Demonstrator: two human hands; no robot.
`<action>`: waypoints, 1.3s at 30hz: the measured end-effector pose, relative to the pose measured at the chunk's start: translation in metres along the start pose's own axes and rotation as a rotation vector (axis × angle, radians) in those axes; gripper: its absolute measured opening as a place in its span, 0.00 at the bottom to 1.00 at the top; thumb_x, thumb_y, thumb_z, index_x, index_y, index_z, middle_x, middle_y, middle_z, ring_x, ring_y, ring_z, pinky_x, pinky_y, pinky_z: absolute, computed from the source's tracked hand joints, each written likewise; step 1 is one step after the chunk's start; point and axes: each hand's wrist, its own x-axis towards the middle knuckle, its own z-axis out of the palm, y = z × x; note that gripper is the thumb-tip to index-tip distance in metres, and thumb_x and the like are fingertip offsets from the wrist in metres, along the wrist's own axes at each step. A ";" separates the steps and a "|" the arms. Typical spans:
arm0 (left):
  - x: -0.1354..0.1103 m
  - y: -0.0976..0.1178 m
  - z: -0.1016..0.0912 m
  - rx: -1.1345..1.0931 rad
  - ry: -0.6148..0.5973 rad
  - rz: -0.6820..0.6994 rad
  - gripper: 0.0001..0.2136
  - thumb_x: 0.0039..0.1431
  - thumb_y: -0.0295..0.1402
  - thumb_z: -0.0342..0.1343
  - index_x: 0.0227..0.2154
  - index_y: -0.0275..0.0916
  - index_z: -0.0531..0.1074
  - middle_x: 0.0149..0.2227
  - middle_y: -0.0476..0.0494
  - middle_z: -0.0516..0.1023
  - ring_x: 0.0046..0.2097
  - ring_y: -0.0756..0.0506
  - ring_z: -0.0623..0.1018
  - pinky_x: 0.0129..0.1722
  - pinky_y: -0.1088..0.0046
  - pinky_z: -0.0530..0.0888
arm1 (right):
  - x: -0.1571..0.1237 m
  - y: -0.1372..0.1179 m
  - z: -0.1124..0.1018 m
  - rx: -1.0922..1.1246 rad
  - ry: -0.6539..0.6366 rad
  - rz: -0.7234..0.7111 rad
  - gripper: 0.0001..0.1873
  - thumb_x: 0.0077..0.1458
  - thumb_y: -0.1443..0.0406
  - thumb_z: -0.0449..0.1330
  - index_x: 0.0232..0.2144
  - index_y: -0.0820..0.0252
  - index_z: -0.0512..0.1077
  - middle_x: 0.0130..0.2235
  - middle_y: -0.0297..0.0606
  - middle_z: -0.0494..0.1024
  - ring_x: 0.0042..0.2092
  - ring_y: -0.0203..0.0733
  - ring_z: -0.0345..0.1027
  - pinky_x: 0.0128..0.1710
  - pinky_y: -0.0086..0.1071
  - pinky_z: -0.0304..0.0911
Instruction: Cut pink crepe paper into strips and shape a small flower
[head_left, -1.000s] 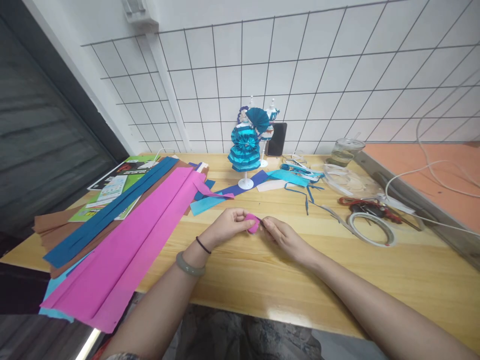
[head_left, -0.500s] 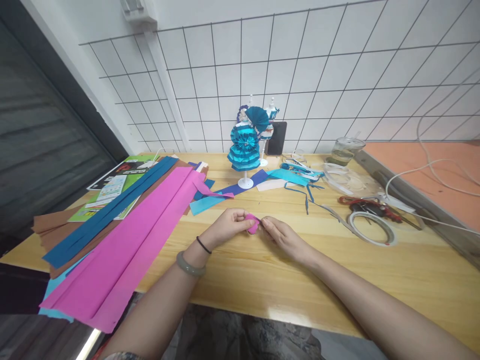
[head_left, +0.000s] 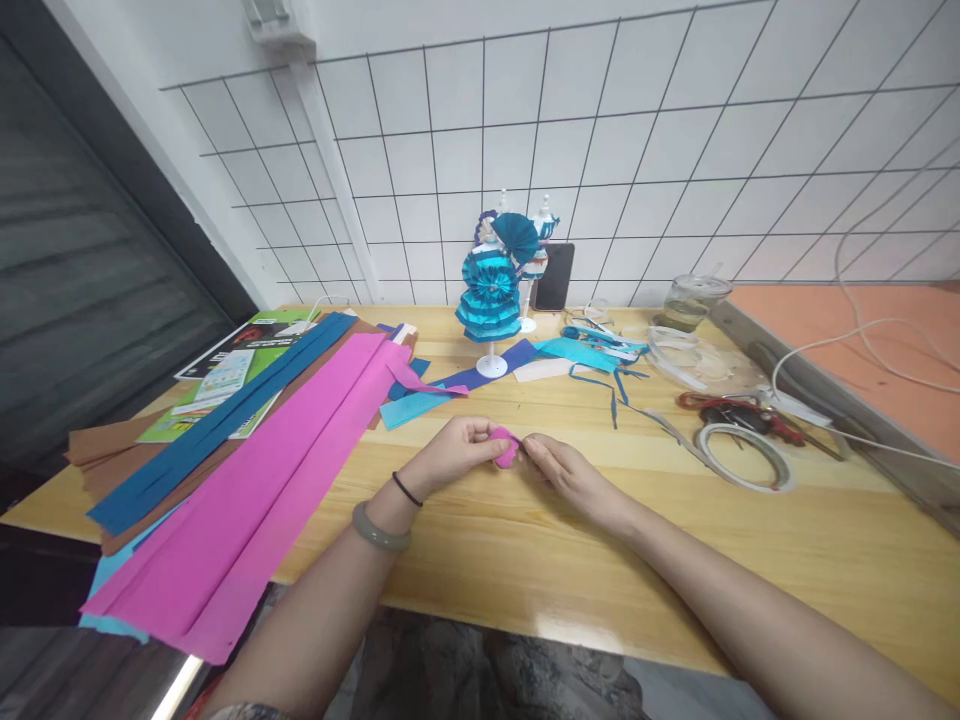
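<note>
My left hand (head_left: pixel 461 450) pinches a small pink piece of paper (head_left: pixel 506 450) between thumb and fingers, above the wooden table (head_left: pixel 480 545). Close on its right, my right hand (head_left: pixel 562 468) is closed, fingertips on a thin dark thing (head_left: pixel 523 441) at the paper's edge, too small to name. Beyond my hands stands a small white dress form (head_left: pixel 491 366) in pleated turquoise paper (head_left: pixel 489 290). Behind it is a second white form (head_left: pixel 545 215). A long pink paper sheet (head_left: pixel 255 480) and a narrow pink strip (head_left: pixel 420 380) lie on my left.
Blue strips (head_left: pixel 225 420), brown sheets (head_left: pixel 97 450) and a green booklet (head_left: pixel 262 345) lie at the left. A phone (head_left: pixel 553 278) leans on the tiled wall. Turquoise scraps (head_left: pixel 581 352), a tape roll (head_left: pixel 742 458), a cup (head_left: pixel 694 300) and white cables (head_left: pixel 862 325) are at the right.
Almost nothing differs. The pink paper between my hands has turned very slightly; both hands keep their places.
</note>
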 end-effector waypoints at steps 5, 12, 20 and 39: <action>0.000 0.000 0.000 -0.010 0.009 0.003 0.11 0.49 0.37 0.57 0.25 0.31 0.71 0.29 0.43 0.74 0.32 0.49 0.72 0.36 0.74 0.67 | 0.001 0.000 0.000 -0.001 0.005 -0.006 0.20 0.60 0.52 0.40 0.22 0.57 0.54 0.23 0.29 0.54 0.27 0.34 0.50 0.28 0.28 0.51; 0.000 0.001 0.000 -0.002 0.012 0.002 0.12 0.49 0.38 0.57 0.25 0.32 0.70 0.29 0.42 0.75 0.33 0.49 0.73 0.37 0.73 0.67 | 0.001 0.003 0.000 -0.011 0.002 -0.014 0.20 0.60 0.53 0.40 0.23 0.58 0.56 0.24 0.30 0.55 0.27 0.34 0.50 0.28 0.28 0.52; 0.000 0.000 -0.001 0.008 0.008 0.017 0.11 0.50 0.37 0.56 0.25 0.31 0.69 0.29 0.42 0.74 0.33 0.49 0.73 0.37 0.72 0.66 | 0.000 0.002 -0.001 -0.017 -0.004 -0.014 0.21 0.60 0.52 0.40 0.23 0.58 0.58 0.24 0.30 0.56 0.27 0.34 0.51 0.29 0.28 0.52; 0.000 -0.001 -0.002 -0.024 0.010 0.040 0.11 0.51 0.37 0.56 0.27 0.31 0.70 0.28 0.43 0.73 0.32 0.49 0.72 0.37 0.72 0.66 | 0.001 0.003 -0.001 -0.011 0.004 -0.009 0.20 0.60 0.53 0.40 0.24 0.59 0.58 0.24 0.30 0.57 0.28 0.34 0.52 0.29 0.28 0.53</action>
